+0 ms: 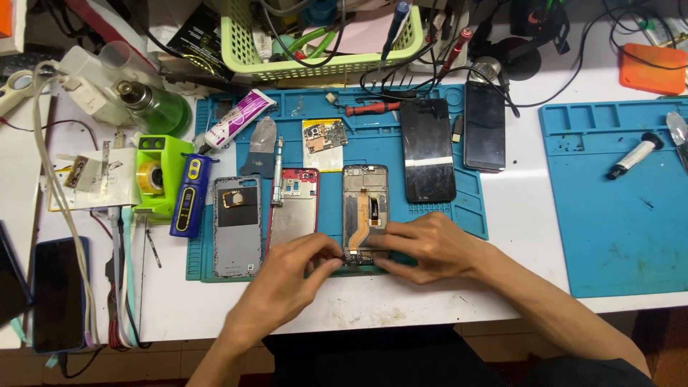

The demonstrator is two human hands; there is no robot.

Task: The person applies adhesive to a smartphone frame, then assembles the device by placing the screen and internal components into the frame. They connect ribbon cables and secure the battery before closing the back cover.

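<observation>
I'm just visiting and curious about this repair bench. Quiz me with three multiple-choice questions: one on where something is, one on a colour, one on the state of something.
1. Where does the red-handled screwdriver lie?
A. on the floor
B. at the far edge of the blue mat, near the green basket
C. in the person's right hand

2. What colour is the frame of the opened phone beside the grey back cover?
A. red
B. yellow
C. white

3. What state is the phone frame under both hands in?
A. sealed in a box
B. closed, with its screen lit
C. open, its inner parts showing

Answers: 1 B, it rests on the mat just below the basket. 2 A, a red rim edges it. 3 C, the left hand and right hand pinch its near end, and a flat cable shows inside.
</observation>
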